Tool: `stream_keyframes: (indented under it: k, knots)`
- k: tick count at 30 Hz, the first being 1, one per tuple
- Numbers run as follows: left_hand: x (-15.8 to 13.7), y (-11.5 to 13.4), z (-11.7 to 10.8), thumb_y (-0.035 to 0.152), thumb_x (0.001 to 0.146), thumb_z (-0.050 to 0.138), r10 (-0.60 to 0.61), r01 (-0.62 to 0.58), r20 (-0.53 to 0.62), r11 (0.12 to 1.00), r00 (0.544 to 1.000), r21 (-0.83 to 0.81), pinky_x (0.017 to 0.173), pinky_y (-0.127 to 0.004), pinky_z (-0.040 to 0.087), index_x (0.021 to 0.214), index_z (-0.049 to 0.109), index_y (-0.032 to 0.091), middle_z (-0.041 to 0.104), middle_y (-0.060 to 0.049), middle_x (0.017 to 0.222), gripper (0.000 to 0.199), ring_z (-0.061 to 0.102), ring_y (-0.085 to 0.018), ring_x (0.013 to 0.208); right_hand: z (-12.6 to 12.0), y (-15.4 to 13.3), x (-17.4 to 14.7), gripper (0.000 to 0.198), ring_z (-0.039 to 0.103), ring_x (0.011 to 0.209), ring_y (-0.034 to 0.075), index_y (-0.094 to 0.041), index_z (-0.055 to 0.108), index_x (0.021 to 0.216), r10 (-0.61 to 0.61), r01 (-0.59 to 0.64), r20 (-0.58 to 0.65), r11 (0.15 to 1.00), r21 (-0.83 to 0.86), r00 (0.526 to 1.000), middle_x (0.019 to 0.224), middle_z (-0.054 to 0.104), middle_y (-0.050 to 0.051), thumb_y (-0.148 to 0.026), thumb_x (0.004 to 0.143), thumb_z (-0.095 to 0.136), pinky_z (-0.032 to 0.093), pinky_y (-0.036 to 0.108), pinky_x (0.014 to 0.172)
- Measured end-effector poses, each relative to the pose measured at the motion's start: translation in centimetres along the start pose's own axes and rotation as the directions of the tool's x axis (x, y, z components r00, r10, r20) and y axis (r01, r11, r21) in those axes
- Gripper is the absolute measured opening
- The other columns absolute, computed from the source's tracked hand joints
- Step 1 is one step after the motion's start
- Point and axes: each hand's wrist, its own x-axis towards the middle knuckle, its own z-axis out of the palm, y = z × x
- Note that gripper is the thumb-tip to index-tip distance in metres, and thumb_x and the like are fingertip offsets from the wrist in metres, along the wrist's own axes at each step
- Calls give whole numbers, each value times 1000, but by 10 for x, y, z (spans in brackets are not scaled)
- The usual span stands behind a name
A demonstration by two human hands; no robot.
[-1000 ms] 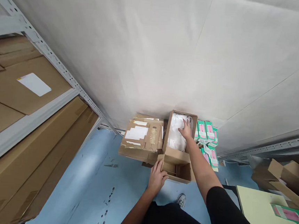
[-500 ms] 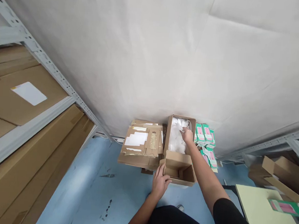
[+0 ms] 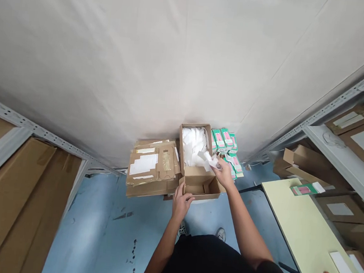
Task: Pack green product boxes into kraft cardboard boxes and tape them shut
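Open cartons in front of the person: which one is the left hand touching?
The nearer carton: the left hand touches its left front corner. The farther carton, which holds white packing material, is apart from that hand.

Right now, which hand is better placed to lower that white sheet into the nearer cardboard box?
Probably the right hand: it holds the white sheet beside the nearer cardboard box; the left hand touches its left side.
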Motion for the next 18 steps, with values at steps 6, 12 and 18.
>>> stream_keyframes:
  k: [6,12,18]
  knots:
    - [-6,26,6,32,90,76,8,-5,-55,999,998,51,121,-55,45,90,82,28,45,-2,164,7,46,-36,147,9,21,-70,51,68,123,33,-23,75,127,28,-48,366,998,45,930,131,73,13,-23,76,83,54,46,107]
    - [-16,78,37,33,91,76,63,-60,-62,997,996,50,121,-57,43,90,82,25,44,-7,165,10,45,-38,148,-51,58,-108,72,52,146,34,-25,62,147,59,-101,291,986,131,955,160,52,16,-35,79,85,44,53,120]
    - [-7,155,99,33,89,79,143,-144,12,987,990,77,121,-53,43,91,82,26,45,-4,165,9,47,-37,147,-153,100,-150,51,54,144,31,-28,66,142,63,-66,27,992,108,998,152,60,11,-37,91,71,44,52,122]
